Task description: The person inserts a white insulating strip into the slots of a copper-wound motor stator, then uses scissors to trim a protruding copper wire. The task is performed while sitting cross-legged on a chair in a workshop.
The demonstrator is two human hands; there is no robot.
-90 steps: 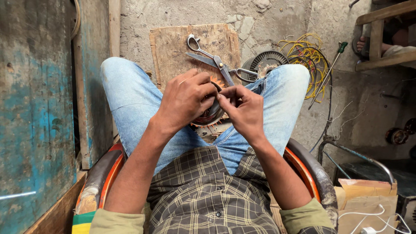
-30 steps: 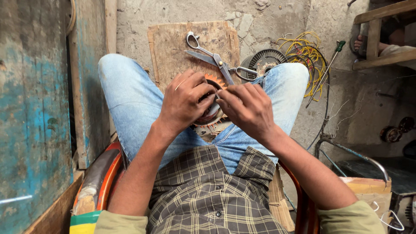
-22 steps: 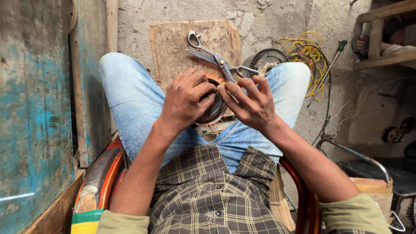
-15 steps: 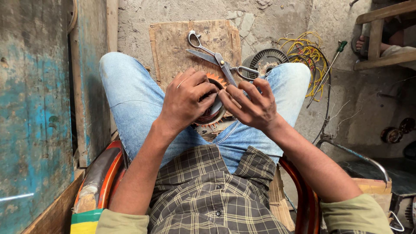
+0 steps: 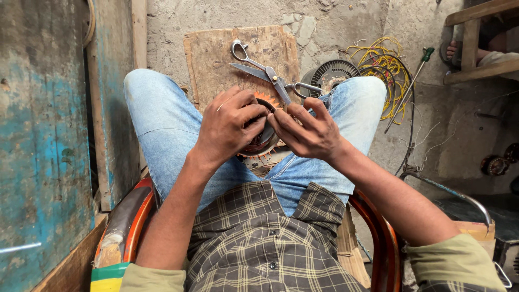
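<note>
I sit on a chair with my knees apart. Between them my left hand (image 5: 230,125) grips a round metal motor stator (image 5: 263,136) with orange copper windings along its upper edge. My right hand (image 5: 309,131) rests against the stator's right side, fingers spread and fingertips touching its rim. A pair of steel scissors (image 5: 268,74) lies half open on a wooden board (image 5: 216,54) on the floor just beyond the hands.
A ribbed round motor part (image 5: 330,72) and a tangle of yellow wire (image 5: 384,65) lie on the concrete floor at the right, with a green-handled screwdriver (image 5: 411,81). A blue painted panel (image 5: 43,135) stands at left. The chair's orange frame (image 5: 373,227) curves around me.
My right hand has opened its fingers and slid a little right along the stator. The left hand keeps its grip. The view has shifted slightly.
</note>
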